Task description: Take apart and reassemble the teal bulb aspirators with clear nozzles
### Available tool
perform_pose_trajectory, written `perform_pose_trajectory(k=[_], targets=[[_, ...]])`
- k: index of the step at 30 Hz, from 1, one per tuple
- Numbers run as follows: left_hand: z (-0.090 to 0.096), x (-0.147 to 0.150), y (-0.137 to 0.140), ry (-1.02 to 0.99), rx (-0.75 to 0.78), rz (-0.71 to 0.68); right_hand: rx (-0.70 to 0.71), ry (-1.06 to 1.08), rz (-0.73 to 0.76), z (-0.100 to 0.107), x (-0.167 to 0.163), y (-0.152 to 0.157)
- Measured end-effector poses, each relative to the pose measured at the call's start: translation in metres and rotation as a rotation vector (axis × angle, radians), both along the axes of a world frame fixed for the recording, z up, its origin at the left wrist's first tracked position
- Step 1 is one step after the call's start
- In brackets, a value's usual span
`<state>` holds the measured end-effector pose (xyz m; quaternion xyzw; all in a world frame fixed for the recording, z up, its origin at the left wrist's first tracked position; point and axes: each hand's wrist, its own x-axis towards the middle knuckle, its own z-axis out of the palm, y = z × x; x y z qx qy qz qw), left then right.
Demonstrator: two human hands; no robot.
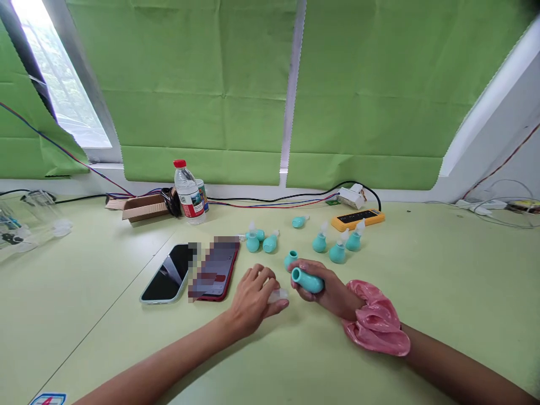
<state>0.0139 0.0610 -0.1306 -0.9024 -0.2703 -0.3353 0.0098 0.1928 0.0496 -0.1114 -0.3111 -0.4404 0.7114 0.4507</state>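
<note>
Right hand (333,288): fingers clamping hollow teal rubbery bulb (311,282), well right of dark-red-edged rectangular phone (225,269). Left hand (253,297): fingers pinching translucent white tip (279,295), just right of phone. Second open-necked teal bulb (289,261) standing on surface (287,365), right of phone.

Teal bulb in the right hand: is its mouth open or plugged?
Open: the teal bulb in the right hand shows a bare, dark opening, with nothing fitted in it.

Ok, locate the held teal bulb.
The teal bulb is in the right hand, just right of centre in the head view, near another open bulb.
</note>
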Motion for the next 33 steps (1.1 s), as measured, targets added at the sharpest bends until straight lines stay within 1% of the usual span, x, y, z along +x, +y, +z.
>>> perform_pose_trajectory(k=[2, 4, 7, 10, 14, 17, 19, 21, 24, 26, 28, 29, 30, 31, 33], targets=[[-0.005, 0.002, 0.007, 0.153, 0.045, 0.135, 0.049, -0.012, 0.004, 0.005, 0.005, 0.004], [-0.010, 0.004, 0.009, 0.251, 0.060, 0.239, 0.119, -0.063, -0.022, 0.009, 0.010, 0.009], [-0.015, 0.005, 0.008, 0.312, 0.036, 0.308, 0.276, -0.230, -0.134, 0.015, 0.019, 0.015], [-0.015, 0.004, 0.005, 0.340, -0.024, 0.289, 0.437, -0.466, -0.288, 0.019, 0.027, 0.022], [-0.010, 0.002, 0.004, 0.332, -0.074, 0.223, 0.632, -0.833, -0.516, 0.023, 0.039, 0.029], [-0.009, 0.001, 0.005, 0.332, -0.125, 0.126, 0.734, -1.076, -0.587, 0.021, 0.048, 0.034], [-0.010, 0.001, 0.007, 0.329, -0.151, 0.075, 0.741, -1.200, -0.581, 0.018, 0.052, 0.037], [-0.013, 0.001, 0.009, 0.313, -0.165, 0.052, 0.717, -1.278, -0.525, 0.013, 0.054, 0.040], [-0.017, 0.001, 0.012, 0.284, -0.176, 0.036, 0.686, -1.332, -0.415, 0.006, 0.056, 0.044], [-0.017, 0.001, 0.012, 0.276, -0.168, 0.039, 0.692, -1.351, -0.367, 0.003, 0.056, 0.045], [-0.016, 0.001, 0.011, 0.277, -0.143, 0.051, 0.714, -1.376, -0.351, 0.003, 0.055, 0.044], [-0.015, 0.001, 0.010, 0.280, -0.131, 0.056, 0.738, -1.394, -0.374, 0.004, 0.054, 0.044], [-0.014, 0.001, 0.010, 0.282, -0.121, 0.060, 0.780, -1.415, -0.428, 0.006, 0.054, 0.043], [-0.013, 0.001, 0.009, 0.284, -0.117, 0.061, 0.839, -1.439, -0.513, 0.009, 0.053, 0.042], [-0.012, 0.001, 0.008, 0.285, -0.120, 0.060, 0.975, -1.497, -0.731, 0.014, 0.055, 0.042]])
